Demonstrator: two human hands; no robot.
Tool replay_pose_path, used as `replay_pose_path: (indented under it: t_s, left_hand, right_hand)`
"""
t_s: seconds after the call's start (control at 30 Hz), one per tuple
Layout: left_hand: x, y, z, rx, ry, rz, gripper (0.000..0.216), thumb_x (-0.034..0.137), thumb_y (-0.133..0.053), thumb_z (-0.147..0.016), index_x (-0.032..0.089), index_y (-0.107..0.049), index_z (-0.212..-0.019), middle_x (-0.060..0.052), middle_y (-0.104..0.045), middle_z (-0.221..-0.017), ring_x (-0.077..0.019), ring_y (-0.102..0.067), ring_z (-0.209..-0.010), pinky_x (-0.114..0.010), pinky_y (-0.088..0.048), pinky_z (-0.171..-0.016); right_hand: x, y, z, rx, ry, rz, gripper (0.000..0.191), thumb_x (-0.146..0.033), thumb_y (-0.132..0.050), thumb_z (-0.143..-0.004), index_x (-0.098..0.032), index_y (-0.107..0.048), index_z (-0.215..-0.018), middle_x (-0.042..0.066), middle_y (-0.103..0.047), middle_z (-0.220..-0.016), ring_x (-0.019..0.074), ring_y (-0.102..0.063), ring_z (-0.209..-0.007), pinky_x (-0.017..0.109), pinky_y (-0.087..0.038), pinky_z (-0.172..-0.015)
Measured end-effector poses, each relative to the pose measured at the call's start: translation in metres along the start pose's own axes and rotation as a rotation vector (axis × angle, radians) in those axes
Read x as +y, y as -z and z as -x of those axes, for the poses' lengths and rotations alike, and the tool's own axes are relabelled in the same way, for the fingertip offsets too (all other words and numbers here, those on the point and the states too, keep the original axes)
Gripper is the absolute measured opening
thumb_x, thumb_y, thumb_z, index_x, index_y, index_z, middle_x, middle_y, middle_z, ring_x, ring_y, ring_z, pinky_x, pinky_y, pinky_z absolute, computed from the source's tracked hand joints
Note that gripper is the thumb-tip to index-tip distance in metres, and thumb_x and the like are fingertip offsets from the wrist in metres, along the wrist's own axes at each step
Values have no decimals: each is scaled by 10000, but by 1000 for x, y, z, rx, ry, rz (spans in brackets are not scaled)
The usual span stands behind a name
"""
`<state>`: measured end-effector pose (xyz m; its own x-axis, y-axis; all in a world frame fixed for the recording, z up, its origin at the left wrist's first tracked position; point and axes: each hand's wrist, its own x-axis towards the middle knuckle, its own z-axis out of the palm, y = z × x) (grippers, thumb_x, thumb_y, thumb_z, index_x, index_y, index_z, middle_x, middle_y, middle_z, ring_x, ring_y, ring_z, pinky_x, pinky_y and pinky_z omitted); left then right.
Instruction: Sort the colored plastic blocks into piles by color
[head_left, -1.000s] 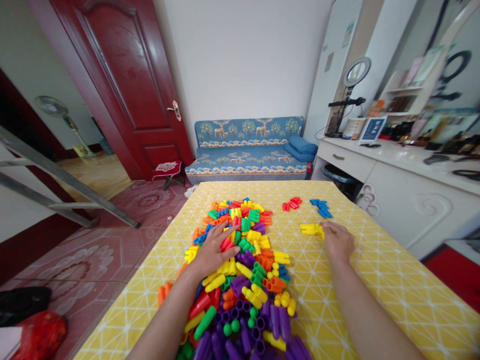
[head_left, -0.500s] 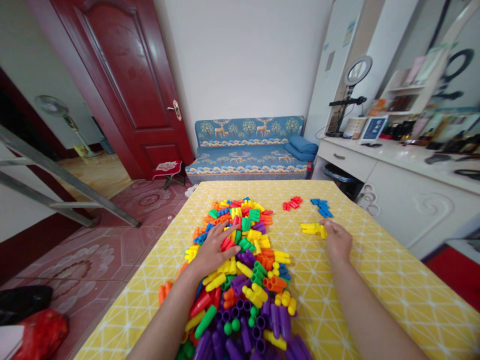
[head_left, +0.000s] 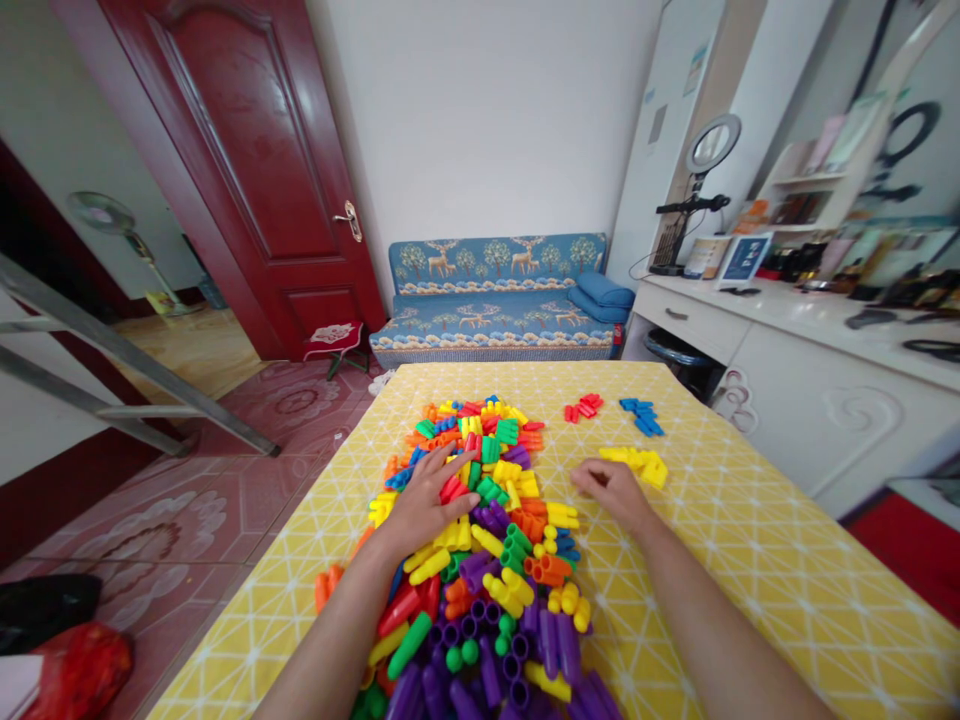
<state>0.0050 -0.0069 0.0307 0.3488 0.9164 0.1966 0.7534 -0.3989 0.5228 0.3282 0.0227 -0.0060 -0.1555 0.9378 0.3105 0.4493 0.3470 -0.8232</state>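
Observation:
A large heap of plastic building pieces (head_left: 491, 575) in purple, yellow, green, red, orange and blue lies on the table. My left hand (head_left: 435, 498) rests on the heap's left side, fingers spread, touching red and green pieces and gripping none. Right of the heap, my right hand (head_left: 611, 488) is low over the tablecloth, its fingers curled and no piece visible in them. Just beyond it lies a small group of yellow pieces (head_left: 637, 463). Farther back are a small group of red pieces (head_left: 583, 408) and one of blue pieces (head_left: 643, 415).
A yellow patterned tablecloth (head_left: 720, 580) covers the table. Behind it stands a blue sofa (head_left: 495, 310). On the right is a white dressing table (head_left: 825, 330) with a ring light (head_left: 712, 145). A red door (head_left: 255, 150) and a metal ladder (head_left: 135, 370) are on the left.
My right hand has let go of a yellow piece, which stays with the yellow group, and has moved left toward the heap. My left hand has stayed in place.

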Motion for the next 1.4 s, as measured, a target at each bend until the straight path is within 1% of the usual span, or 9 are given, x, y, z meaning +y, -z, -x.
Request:
replay_pose_path:
  t_s: [0.1, 0.2, 0.47, 0.63, 0.77, 0.87, 1.0, 1.13, 1.4]
  left_hand:
    - [0, 0, 0, 0, 4, 6, 604, 560, -515, -859, 347, -396, -1411, -54, -298, -1529, -294, -239, -1405, -511, -223, -1133]
    - [0, -1, 0, 1, 6, 7, 604, 563, -511, -860, 346, -395, -1412, -55, -303, -1526, -291, -233, -1408, -510, -214, -1136]
    - [-3, -2, -1, -3, 7, -1, 608, 569, -512, -857, 355, -389, -1413, -43, -302, -1528, -284, -231, -1408, -501, -220, -1136]
    - [-2, -1, -1, 2, 8, 1, 611, 574, -513, -854, 350, -398, -1410, -47, -299, -1531, -301, -234, -1405, -524, -220, -1130]
    - [0, 1, 0, 1, 6, 5, 609, 572, -514, -853, 351, -401, -1409, -47, -299, -1532, -311, -231, -1406, -533, -222, -1127]
    - [1, 1, 0, -1, 5, 6, 614, 573, -520, -850, 355, -397, -1410, -44, -292, -1535, -310, -226, -1409, -529, -224, -1128]
    - [0, 1, 0, 1, 5, 0, 609, 574, -515, -853, 358, -396, -1410, -46, -293, -1534, -306, -227, -1410, -526, -219, -1131]
    - [-1, 0, -1, 4, -1, -4, 614, 570, -522, -850, 349, -400, -1409, -55, -312, -1525, -309, -241, -1405, -531, -228, -1126]
    - [1, 1, 0, -2, 8, 2, 603, 565, -520, -853, 354, -404, -1406, -49, -296, -1532, -303, -227, -1410, -523, -221, -1133]
  right_hand:
    - [-9, -4, 0, -279, -70, -38, 304, -446, -685, -711, -170, -727, -831, 6, -628, -670, 123, -485, -575, 241, -368, -542]
    - [-15, 1, -1, -421, -102, -120, 432, -426, -743, -652, -183, -724, -1009, 28, -665, -850, 133, -523, -679, 241, -392, -599]
    - [-14, 5, 1, -450, -167, -119, 500, -324, -788, -569, -210, -719, -1051, -9, -621, -767, 116, -482, -637, 234, -396, -581]
    - [3, -4, 1, -292, -145, -256, 434, -331, -745, -646, -179, -682, -1047, 31, -653, -957, 187, -586, -830, 299, -471, -729]
    - [7, -9, -2, -114, -133, -239, 423, -417, -720, -677, -169, -659, -1014, 29, -658, -898, 185, -591, -788, 305, -477, -706]
    - [6, -9, -4, 34, -179, -268, 547, -476, -653, -734, -183, -572, -1189, 24, -659, -832, 165, -582, -695, 290, -471, -634]
    - [12, -2, -5, 422, -136, -226, 612, -489, -576, -782, -180, -442, -1293, 48, -643, -870, 153, -567, -653, 281, -458, -599]
    - [27, 15, -4, 733, -172, 184, 494, -448, -588, -746, -177, -552, -1158, 85, -648, -968, 179, -564, -706, 327, -453, -681]
    - [35, 30, 3, 717, -49, 648, 334, -255, -427, -771, -213, -725, -916, 68, -679, -941, 239, -529, -873, 383, -349, -826]
